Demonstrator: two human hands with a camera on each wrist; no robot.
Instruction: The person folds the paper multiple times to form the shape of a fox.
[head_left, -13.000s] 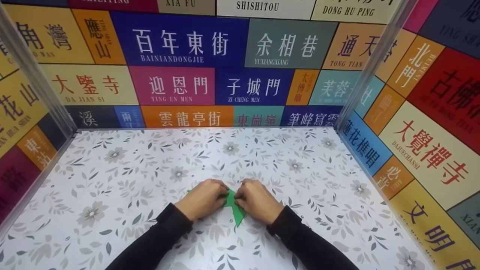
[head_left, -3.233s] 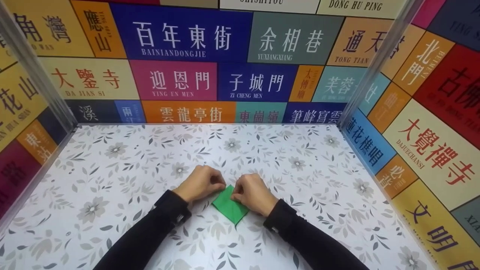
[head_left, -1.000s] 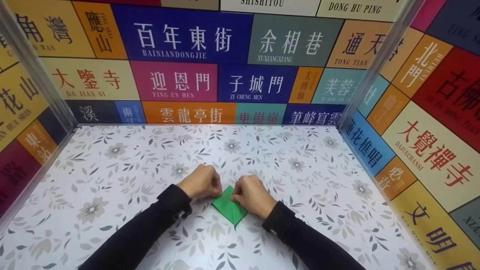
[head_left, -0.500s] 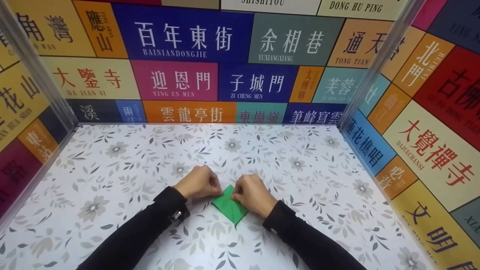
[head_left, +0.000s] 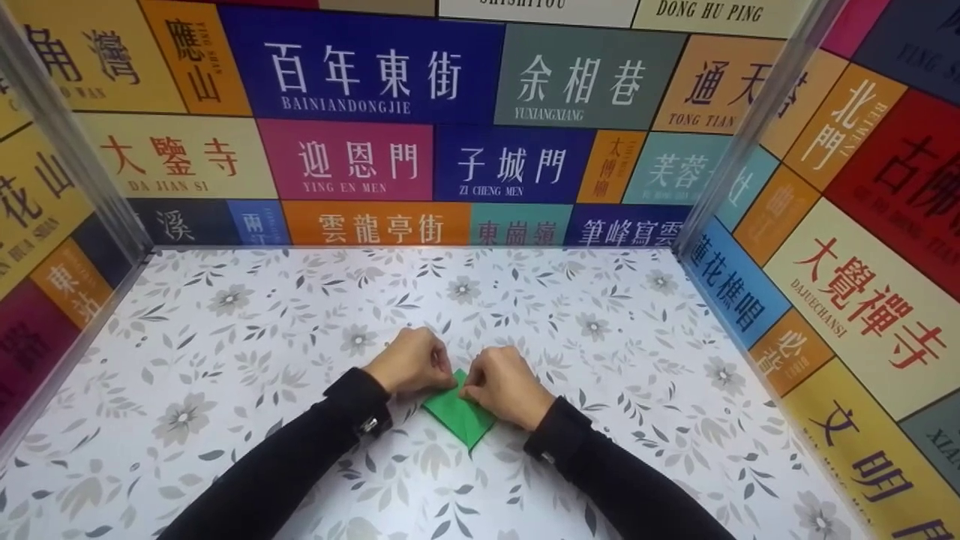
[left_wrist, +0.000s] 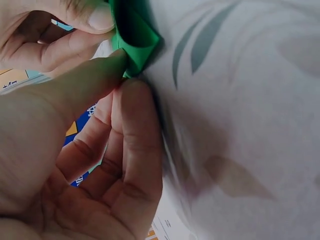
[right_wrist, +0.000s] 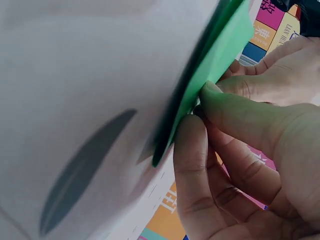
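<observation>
A small green sheet of folded paper (head_left: 459, 420) lies diamond-shaped on the table, one corner pointing toward the person. On its upper left edge, the left hand (head_left: 409, 361) pinches the paper between thumb and index finger. Opposite it, the right hand (head_left: 511, 386) pinches the upper right side, covering part of that edge. Seen from the left wrist, the green paper (left_wrist: 140, 50) has a fold standing open like a pocket between the two thumbs. The right wrist view shows layered edges of the paper (right_wrist: 212, 62) under the right thumb.
A white tabletop (head_left: 300, 300) with a grey flower and leaf pattern lies under the hands. Colourful walls of name signs (head_left: 360, 67) stand at the back and both sides, joined by clear corner strips (head_left: 757, 112).
Thirteen seconds ago the paper showed as an angled shape with a long point; now it is a compact diamond. Lately the left hand has shifted slightly right, nearer the top corner. The right hand stays put.
</observation>
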